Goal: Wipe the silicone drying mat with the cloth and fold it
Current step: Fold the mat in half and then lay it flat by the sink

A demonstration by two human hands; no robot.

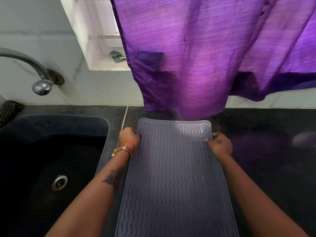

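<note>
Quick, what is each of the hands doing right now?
Left hand: grips the left edge of the mat.
Right hand: grips the mat's right edge.

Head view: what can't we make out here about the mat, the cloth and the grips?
- Silicone mat: near end cut off by the bottom frame edge.
- Wiping cloth: none identifiable in the head view.
- Left hand and right hand: fingertips hidden under the mat's side edges.
- Window sill: right part hidden by the purple curtain.

Grey wavy-ribbed silicone mat (pixel 172 177), flat, unfolded on dark counter (pixel 265 151)
</note>
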